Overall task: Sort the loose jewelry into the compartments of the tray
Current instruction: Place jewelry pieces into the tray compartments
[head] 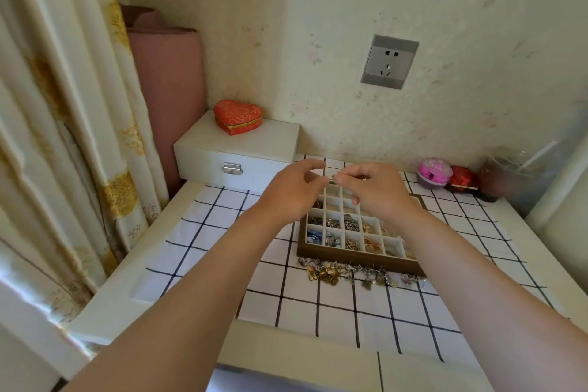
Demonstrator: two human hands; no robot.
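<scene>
A brown wooden tray [359,259] with white compartments sits on the checked cloth, and several compartments hold silver, gold and blue pieces. A row of loose jewelry [346,272] lies on the cloth just in front of the tray. My left hand [294,191] and my right hand [375,188] are raised together above the tray's far half. Their fingertips meet around a small thin piece [331,177], too small to identify. My hands hide the tray's far compartments.
A white jewelry box [237,153] with a metal clasp stands at the back left, a red heart-shaped box [238,117] on top. A pink round case [434,172] and a small red box [461,180] sit at the back right. Curtain hangs at left; the wall has a socket.
</scene>
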